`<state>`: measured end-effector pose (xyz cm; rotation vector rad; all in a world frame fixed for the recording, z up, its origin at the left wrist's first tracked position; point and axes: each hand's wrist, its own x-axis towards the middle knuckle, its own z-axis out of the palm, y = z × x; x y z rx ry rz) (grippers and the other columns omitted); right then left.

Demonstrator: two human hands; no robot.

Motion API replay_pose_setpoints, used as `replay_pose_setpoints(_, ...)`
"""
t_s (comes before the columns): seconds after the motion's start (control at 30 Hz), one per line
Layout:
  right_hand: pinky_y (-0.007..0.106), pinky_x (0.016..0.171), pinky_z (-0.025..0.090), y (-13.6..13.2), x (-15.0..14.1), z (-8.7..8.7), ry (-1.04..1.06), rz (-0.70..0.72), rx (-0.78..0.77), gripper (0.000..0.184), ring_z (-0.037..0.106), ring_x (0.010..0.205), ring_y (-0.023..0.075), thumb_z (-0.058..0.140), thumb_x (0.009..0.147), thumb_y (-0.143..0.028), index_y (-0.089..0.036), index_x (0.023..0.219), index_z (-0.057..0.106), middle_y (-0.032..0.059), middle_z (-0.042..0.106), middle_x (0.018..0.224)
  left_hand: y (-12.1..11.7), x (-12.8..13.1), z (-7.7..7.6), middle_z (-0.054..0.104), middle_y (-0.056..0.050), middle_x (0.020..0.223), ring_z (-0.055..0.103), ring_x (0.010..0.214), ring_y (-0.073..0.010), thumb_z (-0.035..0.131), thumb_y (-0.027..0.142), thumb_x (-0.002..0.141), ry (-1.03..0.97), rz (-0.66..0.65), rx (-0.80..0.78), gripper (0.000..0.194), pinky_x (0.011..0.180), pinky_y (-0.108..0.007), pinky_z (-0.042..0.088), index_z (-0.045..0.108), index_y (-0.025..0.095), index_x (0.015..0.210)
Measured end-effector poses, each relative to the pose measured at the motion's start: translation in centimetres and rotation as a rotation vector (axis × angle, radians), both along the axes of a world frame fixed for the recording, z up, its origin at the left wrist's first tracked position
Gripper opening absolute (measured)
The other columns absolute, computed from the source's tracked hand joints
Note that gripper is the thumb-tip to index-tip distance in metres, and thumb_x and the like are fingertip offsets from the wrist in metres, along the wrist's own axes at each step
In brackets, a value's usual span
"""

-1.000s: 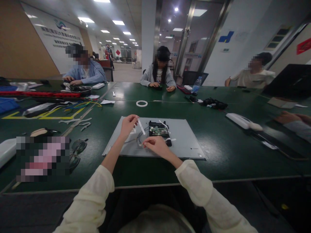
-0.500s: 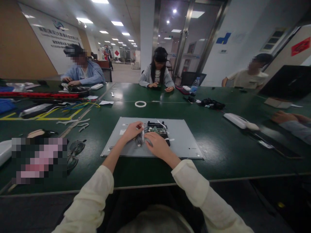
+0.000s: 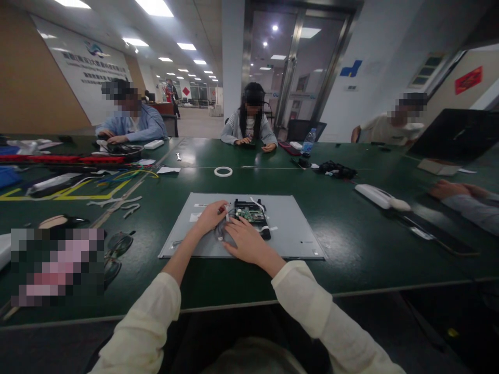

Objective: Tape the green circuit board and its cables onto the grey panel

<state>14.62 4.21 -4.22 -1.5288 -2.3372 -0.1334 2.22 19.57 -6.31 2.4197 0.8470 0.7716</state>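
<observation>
A flat grey panel lies on the green table in front of me. On it sits a black mount with a green circuit board, and a white strip runs over its upper right. Just left of the board is a bundle of grey cable. My left hand pinches the bundle's upper end, by a pale tape-like strip. With thumb and fingers bent around the lower part of the same cable, my right hand rests close to the panel. My fingers partly hide the cable.
A roll of white tape lies beyond the panel. Glasses and grey strips are to the left. At right are a white power strip and a dark phone-like slab. Other people sit around the table.
My right hand has shifted slightly left and down along the cable, its fingers more spread. The left hand stays at the upper end. The whole view has tilted slightly.
</observation>
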Motion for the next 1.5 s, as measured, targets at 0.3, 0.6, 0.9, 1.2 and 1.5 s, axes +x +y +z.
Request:
replay_pose_setpoints(0.3,0.040,0.109,0.026,0.1,-0.1,-0.4,-0.037,0.015,0.012,0.044,0.044,0.123,0.0232,0.047,0.088,-0.041,-0.009,0.116,0.058,0.0139,0.058,0.122,0.1,1.1,-0.3,0.062,-0.005,0.082,0.058,0.078,-0.0182,0.045,0.018,0.083,0.163,0.062,0.129,0.017,0.074,-0.028,0.043,0.057,0.019,0.095)
replay_pose_setpoints(0.6,0.037,0.103,0.035,-0.6,-0.3,-0.1,-0.083,0.047,0.041,0.047,0.054,0.111,0.0238,0.046,0.087,-0.047,-0.010,0.112,0.060,0.0149,0.060,0.117,0.1,1.4,0.6,0.061,-0.003,0.075,0.058,0.071,-0.0183,0.050,0.022,0.084,0.260,0.130,0.127,0.011,0.064,-0.026,0.038,0.053,0.019,0.094)
replay_pose_setpoints(0.9,0.038,0.098,0.038,-1.1,-0.5,0.5,-0.087,0.077,0.008,0.041,0.056,0.105,0.0230,0.046,0.087,-0.041,-0.010,0.110,0.061,0.0137,0.062,0.110,0.0,1.6,0.7,0.062,-0.004,0.072,0.061,0.072,-0.0205,0.050,0.030,0.085,0.326,0.255,0.137,0.017,0.060,-0.026,0.035,0.050,0.018,0.097)
replay_pose_setpoints(1.2,0.041,0.111,0.018,-1.5,0.5,1.0,0.025,0.129,-0.123,0.070,0.015,0.137,0.0248,0.050,0.081,-0.057,-0.020,0.139,0.038,0.0069,0.029,0.147,-0.2,1.7,1.0,0.067,-0.007,0.084,0.063,0.081,-0.0196,0.047,0.024,0.086,0.283,0.337,0.040,0.029,0.067,-0.025,0.040,0.047,0.016,0.114)
replay_pose_setpoints(1.5,0.054,0.108,-0.004,-1.0,0.7,0.9,-0.041,0.026,-0.231,0.069,-0.004,0.139,0.0269,0.036,0.083,-0.066,-0.028,0.141,0.033,0.0052,0.013,0.153,-1.6,-0.8,2.9,0.067,-0.010,0.097,0.064,0.089,-0.0217,0.038,0.025,0.091,0.290,0.485,0.194,0.038,0.074,-0.028,0.044,0.040,0.018,0.128)
